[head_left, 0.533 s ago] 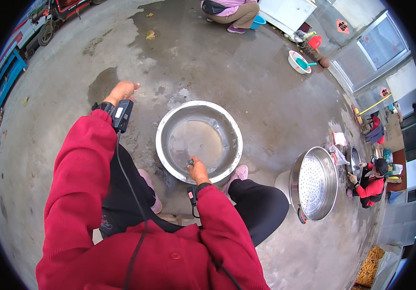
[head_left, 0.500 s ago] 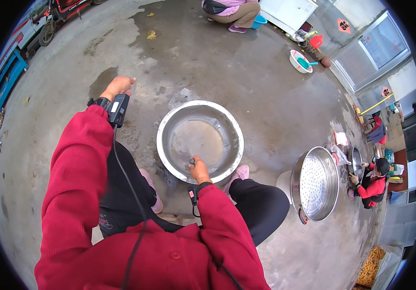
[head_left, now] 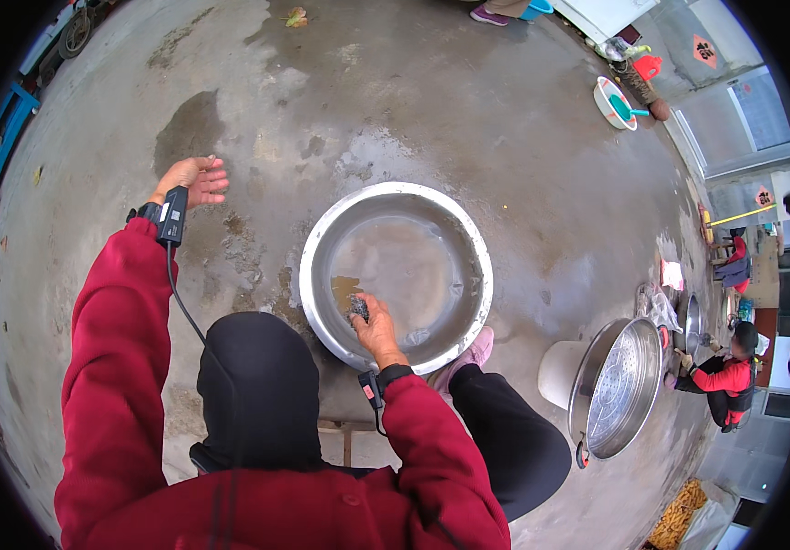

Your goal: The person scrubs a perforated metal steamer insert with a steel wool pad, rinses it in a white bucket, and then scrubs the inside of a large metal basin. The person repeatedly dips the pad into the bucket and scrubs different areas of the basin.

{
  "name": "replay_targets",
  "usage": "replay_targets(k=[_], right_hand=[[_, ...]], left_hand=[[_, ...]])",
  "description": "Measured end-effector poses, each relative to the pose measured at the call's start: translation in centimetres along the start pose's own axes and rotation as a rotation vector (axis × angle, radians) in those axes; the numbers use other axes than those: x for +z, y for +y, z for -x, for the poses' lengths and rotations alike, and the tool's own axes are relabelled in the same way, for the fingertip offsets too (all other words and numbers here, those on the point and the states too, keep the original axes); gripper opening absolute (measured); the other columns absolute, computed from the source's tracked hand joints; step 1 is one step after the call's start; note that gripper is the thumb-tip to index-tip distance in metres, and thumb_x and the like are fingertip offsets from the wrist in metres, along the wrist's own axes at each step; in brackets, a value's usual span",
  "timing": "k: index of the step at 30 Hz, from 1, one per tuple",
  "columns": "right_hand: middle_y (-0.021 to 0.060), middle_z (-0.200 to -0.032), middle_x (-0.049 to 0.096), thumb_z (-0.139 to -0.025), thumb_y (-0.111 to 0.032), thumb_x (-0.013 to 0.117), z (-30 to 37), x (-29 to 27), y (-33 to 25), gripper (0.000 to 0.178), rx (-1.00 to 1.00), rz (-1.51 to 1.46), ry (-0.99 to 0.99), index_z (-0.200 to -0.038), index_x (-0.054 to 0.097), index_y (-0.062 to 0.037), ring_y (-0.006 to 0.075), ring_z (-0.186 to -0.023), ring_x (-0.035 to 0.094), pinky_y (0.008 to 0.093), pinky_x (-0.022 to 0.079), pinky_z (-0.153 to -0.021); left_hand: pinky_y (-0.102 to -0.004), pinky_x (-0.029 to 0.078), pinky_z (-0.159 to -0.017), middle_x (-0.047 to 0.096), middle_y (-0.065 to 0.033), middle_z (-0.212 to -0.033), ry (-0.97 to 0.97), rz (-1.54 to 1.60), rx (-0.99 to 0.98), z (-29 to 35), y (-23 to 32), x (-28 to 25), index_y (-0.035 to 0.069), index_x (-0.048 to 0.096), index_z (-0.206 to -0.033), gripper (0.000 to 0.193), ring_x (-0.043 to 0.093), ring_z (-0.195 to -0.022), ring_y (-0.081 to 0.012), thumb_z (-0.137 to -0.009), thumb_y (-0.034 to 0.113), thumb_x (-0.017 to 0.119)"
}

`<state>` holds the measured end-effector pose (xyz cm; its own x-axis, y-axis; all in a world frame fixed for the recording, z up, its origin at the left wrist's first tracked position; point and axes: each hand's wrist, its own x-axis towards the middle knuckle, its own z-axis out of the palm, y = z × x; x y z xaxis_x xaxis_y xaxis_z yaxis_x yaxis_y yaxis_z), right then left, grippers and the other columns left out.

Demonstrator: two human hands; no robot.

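In front of me on the wet concrete stands a wide metal basin [head_left: 484,275] with murky grey water [head_left: 404,266] in its bottom. Inside its near left part, my right hand [head_left: 376,331] is closed round a dark grey wire scrubber [head_left: 358,309], held low by the wall. My left hand [head_left: 195,181] hovers over the floor, left of the basin and apart from it, fingers stretched out and nothing in them. A black device is strapped to each wrist.
A large perforated steamer pan [head_left: 619,390] leans against a white bucket [head_left: 560,374] on the right. Farther right, a person [head_left: 729,367] in red crouches beside another metal pan [head_left: 693,321]. A white basin [head_left: 604,99] with a teal scoop sits at the far right.
My left hand has moved left and lower, its fingers now opened out. My right hand stays in the basin with the scrubber, which has come nearer the left wall. The whole view has shifted.
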<state>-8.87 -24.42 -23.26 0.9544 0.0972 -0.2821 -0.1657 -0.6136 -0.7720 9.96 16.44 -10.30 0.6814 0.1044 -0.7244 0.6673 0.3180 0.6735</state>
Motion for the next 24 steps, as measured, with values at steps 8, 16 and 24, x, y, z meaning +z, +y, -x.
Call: replay_targets(k=[8,16,24], right_hand=[[0.0167,-0.106,0.05,-0.072,-0.008,0.07,-4.3,7.2,-4.5,0.045,-0.505,0.237,-0.115,-0.115,0.059,-0.0125,0.0333,-0.096,0.055,0.0392,0.05,-0.077],[0.0147,-0.097,0.053,-0.077,-0.009,0.064,-11.8,8.2,-3.8,0.035,-0.466,0.401,0.104,-0.112,0.062,-0.0072,0.0325,-0.09,0.055,0.0407,0.051,-0.068],[0.0131,-0.092,0.052,-0.077,-0.007,0.059,-10.2,8.0,-4.4,0.031,-0.676,0.454,0.033,-0.107,0.064,-0.0056,0.0309,-0.084,0.054,0.0394,0.049,-0.065]], left_hand=[[-0.0559,0.048,-0.084,0.052,-0.023,-0.12,-0.466,0.008,-0.409,-7.6,-18.0,4.3,-0.002,0.045,-0.126,0.055,0.054,-0.111,-0.0377,-0.093,0.041,0.052],[-0.045,0.048,-0.088,0.061,-0.0194,-0.105,-0.552,0.296,-0.336,-8.7,-24.3,4.2,-0.005,0.053,-0.112,0.04,0.06,-0.098,-0.0312,-0.093,0.026,0.038],[-0.0375,0.049,-0.087,0.06,-0.0098,-0.099,-0.514,0.335,-0.221,-7.5,-25.7,4.9,0.0,0.055,-0.112,0.029,0.06,-0.091,-0.0217,-0.083,0.002,0.047]])
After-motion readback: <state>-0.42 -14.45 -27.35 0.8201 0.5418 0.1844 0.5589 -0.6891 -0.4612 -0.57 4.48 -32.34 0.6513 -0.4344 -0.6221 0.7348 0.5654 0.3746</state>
